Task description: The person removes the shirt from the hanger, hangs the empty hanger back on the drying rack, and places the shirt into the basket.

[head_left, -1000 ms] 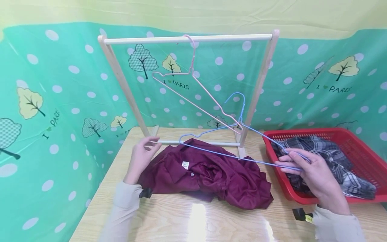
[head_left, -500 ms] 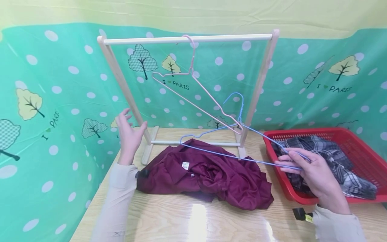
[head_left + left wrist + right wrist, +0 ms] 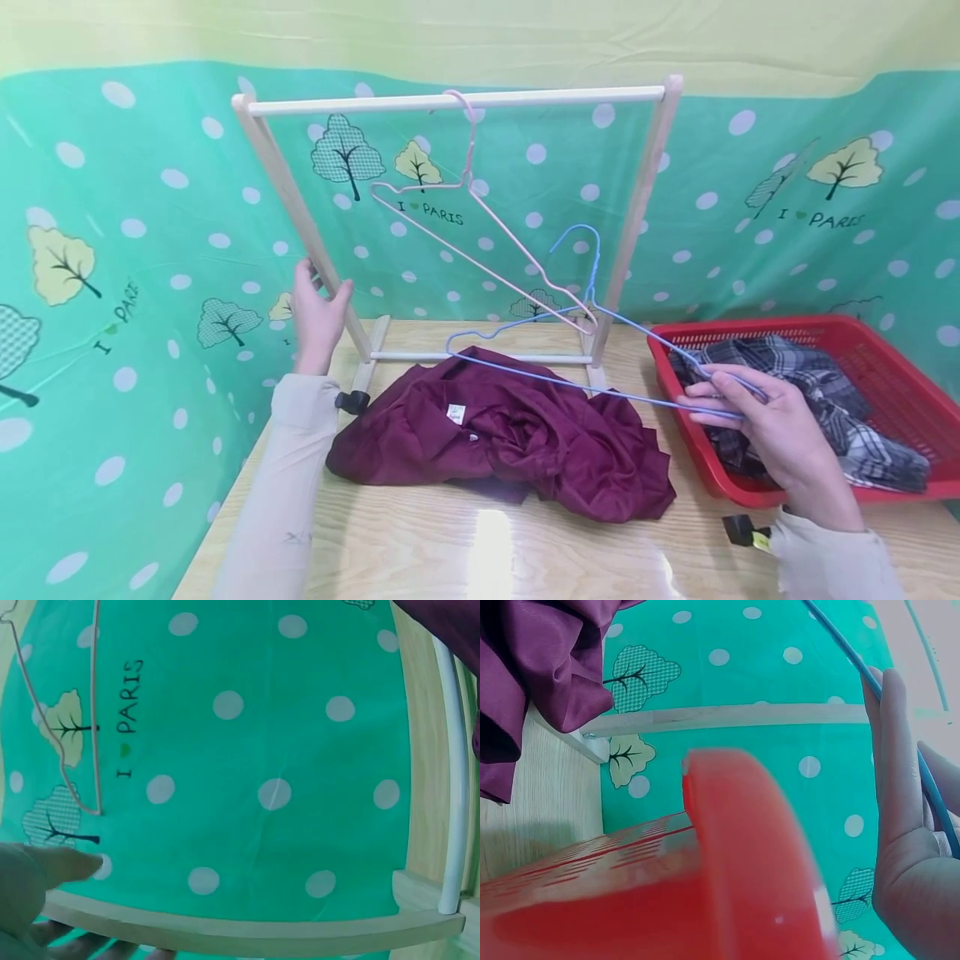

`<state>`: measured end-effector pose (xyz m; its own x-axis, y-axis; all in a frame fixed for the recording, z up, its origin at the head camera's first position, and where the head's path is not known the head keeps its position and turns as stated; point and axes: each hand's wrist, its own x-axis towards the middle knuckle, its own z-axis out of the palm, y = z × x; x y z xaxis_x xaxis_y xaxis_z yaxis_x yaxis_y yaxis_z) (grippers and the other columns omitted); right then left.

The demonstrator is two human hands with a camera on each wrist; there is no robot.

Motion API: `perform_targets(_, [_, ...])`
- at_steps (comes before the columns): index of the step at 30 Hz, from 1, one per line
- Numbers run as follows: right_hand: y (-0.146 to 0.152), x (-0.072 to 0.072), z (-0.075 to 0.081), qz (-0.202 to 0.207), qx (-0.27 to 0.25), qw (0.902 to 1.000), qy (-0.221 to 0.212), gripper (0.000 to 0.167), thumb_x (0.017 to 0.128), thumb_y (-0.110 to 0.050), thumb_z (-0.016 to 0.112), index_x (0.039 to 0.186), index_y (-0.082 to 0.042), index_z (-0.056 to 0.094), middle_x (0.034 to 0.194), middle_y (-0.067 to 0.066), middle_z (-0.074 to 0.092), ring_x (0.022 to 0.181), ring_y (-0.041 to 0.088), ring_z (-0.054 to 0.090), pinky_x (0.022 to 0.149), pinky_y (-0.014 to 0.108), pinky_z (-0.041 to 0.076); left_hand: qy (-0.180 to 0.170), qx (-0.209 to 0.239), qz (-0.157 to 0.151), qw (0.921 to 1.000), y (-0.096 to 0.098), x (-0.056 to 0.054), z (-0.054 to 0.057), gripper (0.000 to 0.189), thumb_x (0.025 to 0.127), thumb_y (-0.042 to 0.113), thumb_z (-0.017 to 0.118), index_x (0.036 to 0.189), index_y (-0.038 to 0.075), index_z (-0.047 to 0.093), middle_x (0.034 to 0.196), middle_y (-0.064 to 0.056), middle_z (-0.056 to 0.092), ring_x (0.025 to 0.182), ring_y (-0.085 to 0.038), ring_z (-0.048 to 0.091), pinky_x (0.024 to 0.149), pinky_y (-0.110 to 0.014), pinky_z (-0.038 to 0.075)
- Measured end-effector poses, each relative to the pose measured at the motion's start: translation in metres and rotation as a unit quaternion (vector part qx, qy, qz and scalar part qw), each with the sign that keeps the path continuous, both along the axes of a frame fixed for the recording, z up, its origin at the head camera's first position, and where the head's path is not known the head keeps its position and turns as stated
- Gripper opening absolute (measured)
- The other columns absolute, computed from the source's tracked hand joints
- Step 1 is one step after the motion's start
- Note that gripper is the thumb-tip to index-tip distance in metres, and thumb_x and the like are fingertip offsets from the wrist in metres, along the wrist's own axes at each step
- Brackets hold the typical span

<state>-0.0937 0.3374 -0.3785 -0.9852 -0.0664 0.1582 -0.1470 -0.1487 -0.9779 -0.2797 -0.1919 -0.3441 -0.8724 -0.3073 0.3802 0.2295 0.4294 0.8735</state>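
Observation:
My left hand [image 3: 318, 321] is at the left post [image 3: 296, 208] of a small wooden clothes rack. Its thumb [image 3: 71, 866] stretches out on the inner side, and the fingers pass behind the post, not wrapped tightly round it. My right hand [image 3: 780, 421] pinches one end of a blue wire hanger [image 3: 555, 385], whose hook points up. Below that hanger, a crumpled maroon shirt [image 3: 435, 450] with a white label lies on the table. From the rack's top bar [image 3: 555, 98] hangs a pink hanger [image 3: 495, 218], tilted down to the right.
At the right stands a red plastic basket [image 3: 892, 350] holding a grey plaid garment [image 3: 802, 379]; its rim is close under my right hand. A green dotted cloth [image 3: 720, 242] hangs behind and on the left of the wooden table [image 3: 405, 542].
My left hand has risen from beside the maroon shirt, its fingers spreading, and has come to the rack's left post. The right hand keeps the blue hanger almost still. The view has shifted slightly.

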Motion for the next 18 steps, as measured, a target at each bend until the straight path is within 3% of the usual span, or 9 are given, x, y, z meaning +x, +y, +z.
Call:
perform_targets(9, [-0.004, 0.001, 0.004, -0.024, 0.004, 0.9995, 0.018, 0.026, 0.103, -0.005, 0.050, 0.126, -0.001, 0.062, 0.101, 0.011, 0.076, 0.091, 0.023, 0.075, 0.077, 0.036, 0.060, 0.029, -0.064, 0.034, 0.9970, -0.009, -0.016, -0.011, 0.039, 0.100, 0.004, 0.053, 0.138, 0.005, 0.047, 0.135, -0.020, 0.057, 0.124, -0.036, 0.056, 0.101, -0.047, 0.052])
perform_targets(18, [-0.009, 0.001, 0.008, -0.048, -0.008, 0.9969, 0.062, 0.027, 0.102, -0.001, 0.050, 0.126, 0.008, 0.058, 0.097, 0.012, 0.077, 0.088, 0.023, 0.075, 0.074, 0.035, 0.060, 0.049, -0.076, 0.032, 0.9954, -0.015, -0.018, -0.015, 0.037, 0.098, 0.005, 0.059, 0.133, 0.004, 0.051, 0.130, -0.021, 0.061, 0.118, -0.038, 0.061, 0.099, -0.049, 0.053])
